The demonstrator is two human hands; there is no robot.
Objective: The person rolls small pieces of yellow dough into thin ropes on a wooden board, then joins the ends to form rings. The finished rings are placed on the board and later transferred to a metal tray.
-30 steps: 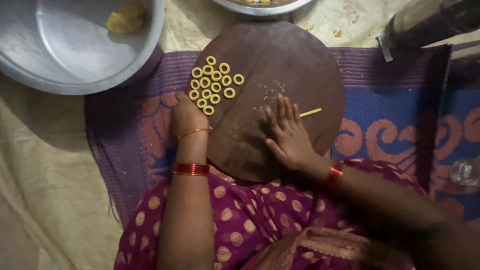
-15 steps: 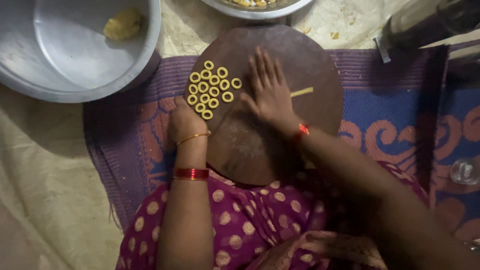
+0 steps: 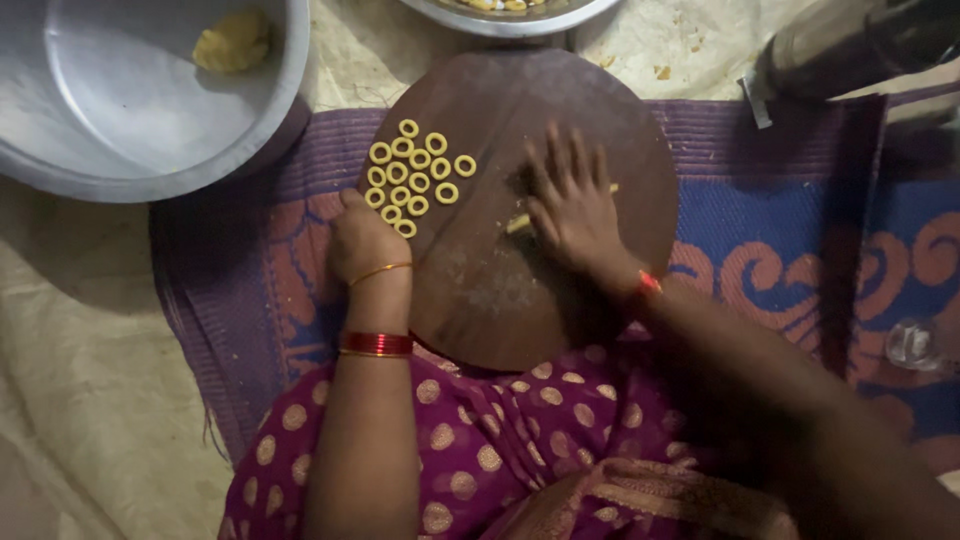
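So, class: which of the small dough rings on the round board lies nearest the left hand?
The lowest ring of the cluster, just beside the left hand; the other rings lie farther up the board.

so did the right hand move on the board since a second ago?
Yes. The right hand slid up the round wooden board, away from the body, then partway back, rolling the dough strip beside the dough rings.

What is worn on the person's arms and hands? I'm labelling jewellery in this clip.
Both forearms are bare, with no sleeves reaching them. The left hand has a thin gold bangle at the wrist and a wider red bangle further up the forearm. The right hand has a red bangle at its wrist. No rings can be made out.
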